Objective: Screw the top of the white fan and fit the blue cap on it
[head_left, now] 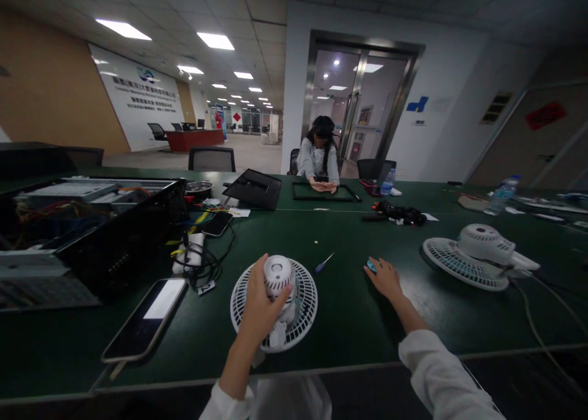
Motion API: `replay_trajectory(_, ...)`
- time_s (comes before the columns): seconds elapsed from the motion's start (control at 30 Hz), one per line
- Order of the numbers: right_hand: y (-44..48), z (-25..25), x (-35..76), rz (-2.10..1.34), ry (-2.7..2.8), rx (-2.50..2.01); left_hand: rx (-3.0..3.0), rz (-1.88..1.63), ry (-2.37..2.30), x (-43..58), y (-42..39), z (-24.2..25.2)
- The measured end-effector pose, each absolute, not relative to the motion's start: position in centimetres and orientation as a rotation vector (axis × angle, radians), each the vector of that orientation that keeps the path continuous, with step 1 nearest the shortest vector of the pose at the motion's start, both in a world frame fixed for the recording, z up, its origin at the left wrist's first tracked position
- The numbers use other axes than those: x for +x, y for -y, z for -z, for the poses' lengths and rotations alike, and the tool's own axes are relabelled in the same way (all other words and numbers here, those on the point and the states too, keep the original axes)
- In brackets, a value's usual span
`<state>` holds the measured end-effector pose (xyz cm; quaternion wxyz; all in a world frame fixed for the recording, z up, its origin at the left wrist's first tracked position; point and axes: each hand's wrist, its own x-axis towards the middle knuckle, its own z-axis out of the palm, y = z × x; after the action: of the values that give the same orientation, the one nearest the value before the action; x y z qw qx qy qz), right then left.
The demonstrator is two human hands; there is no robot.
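A small white fan (294,313) lies face down on the green table (349,322) in front of me. My left hand (261,307) is wrapped round its round white motor housing (278,274). My right hand (384,278) rests on the table to the right, its fingers closed over a small blue object (370,265) that I cannot make out. A small blue-handled screwdriver (324,262) lies between the fan and my right hand.
A second white fan (478,258) lies at the right with its cable. A phone (146,318), tangled cables (197,261) and an open black case (105,236) stand at the left. Across the table a person (319,157) sits with hands on a black frame (325,192). Bottles (503,195) stand at the far right.
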<state>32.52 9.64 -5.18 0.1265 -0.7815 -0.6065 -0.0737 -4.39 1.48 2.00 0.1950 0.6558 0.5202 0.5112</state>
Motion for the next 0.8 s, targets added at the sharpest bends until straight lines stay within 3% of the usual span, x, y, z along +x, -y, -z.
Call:
replay_trajectory(0.33, -9.9, 7.5, 29.3, 0.208, 2.039, -2.079, 1.807, -1.448, -1.463, -4.1, -1.1, -2.2)
replay_trajectory(0.8, -8.1, 5.7, 25.0, 0.164, 2.109, -2.026, 1.823, -1.415, -1.476, -4.2, -1.0, -2.0)
